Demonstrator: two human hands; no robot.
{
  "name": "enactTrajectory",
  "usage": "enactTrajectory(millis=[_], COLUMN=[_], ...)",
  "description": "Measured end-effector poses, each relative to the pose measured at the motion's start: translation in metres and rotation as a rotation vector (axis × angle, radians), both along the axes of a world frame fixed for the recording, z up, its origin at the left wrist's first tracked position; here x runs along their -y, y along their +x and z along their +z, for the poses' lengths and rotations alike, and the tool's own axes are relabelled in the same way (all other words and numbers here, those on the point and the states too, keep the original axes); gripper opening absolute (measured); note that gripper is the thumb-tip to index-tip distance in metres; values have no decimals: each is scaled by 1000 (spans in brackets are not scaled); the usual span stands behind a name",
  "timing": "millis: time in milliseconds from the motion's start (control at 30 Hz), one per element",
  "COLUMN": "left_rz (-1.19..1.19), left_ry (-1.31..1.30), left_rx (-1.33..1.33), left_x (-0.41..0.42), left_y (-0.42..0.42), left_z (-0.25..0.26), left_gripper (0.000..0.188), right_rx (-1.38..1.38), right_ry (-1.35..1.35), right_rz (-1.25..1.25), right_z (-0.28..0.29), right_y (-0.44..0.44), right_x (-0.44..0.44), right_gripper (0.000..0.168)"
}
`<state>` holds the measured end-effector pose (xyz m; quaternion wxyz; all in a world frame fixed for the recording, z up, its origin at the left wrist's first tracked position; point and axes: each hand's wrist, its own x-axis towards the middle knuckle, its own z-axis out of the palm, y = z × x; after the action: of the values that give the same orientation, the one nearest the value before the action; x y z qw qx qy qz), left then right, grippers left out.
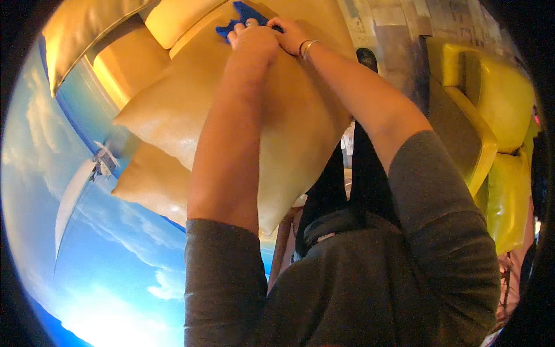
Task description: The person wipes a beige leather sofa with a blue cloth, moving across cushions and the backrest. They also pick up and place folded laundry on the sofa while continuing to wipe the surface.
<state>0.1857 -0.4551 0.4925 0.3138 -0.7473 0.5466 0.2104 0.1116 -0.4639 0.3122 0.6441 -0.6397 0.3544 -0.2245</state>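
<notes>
A large tan cushion (173, 104) with a smooth, leather-like cover lies in front of me. At its far end both my hands are close together on a blue cloth (249, 15). My left hand (256, 39) wears a ring and has its fingers bent over the cloth's near edge. Beside it, my right hand (288, 34), with bracelets at the wrist, pinches the cloth's right end between thumb and fingers. Part of the cloth is hidden under the fingers.
Another tan cushion (151, 178) shows below the large one. More yellow-tan cushions (91, 30) stand at the upper left. A wall with a painted sky and windmill (104, 162) is at the left. At the right is a yellow-green sofa (498, 108) on a patterned floor (390, 39).
</notes>
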Motion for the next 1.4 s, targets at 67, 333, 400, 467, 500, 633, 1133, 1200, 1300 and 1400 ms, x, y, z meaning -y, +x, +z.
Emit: enactTrajectory(millis=[67, 333, 400, 467, 500, 633, 1133, 1200, 1300, 1400], left_rz=[-41, -183, -204, -214, -215, -184, -309, -319, -330, -287], left_ry=[19, -89, -97, -72, -33, -130, -91, -17, 110, 41], left_rx=[-4, 115, 122, 91, 67, -259, -93, -185, -312, -219], left_x=[-2, -12, -40, -74, -96, -184, -135, -171, -197, -179], left_y=[-13, -39, -64, -102, -130, -204, -182, -210, -216, -188], left_z=[-6, 65, 64, 59, 62, 29, 7, 6, 31, 92], left_gripper=[33, 26, 26, 28, 29, 29, 24, 27, 28, 26], right_rx=[17, 120, 102, 53, -47, -281, -220, -252, -39, -56], right_ry=[153, 202, 17, 97, 109, 204, 166, 249, 807, 1018], right_rz=[50, 30, 0, 54, 64, 133, -207, -263, -400, -263], right_z=[-16, 83, 78, 75, 83, 77, 36, 40, 52, 121], right_y=[-25, -63, -74, -112, -140, -245, -206, -239, -247, -225], right_x=[-3, -7, -29, -65, -90, -177, -171, -230, -290, -256], right_gripper=[21, 27, 24, 20, 20, 18, 25, 18, 10, 12])
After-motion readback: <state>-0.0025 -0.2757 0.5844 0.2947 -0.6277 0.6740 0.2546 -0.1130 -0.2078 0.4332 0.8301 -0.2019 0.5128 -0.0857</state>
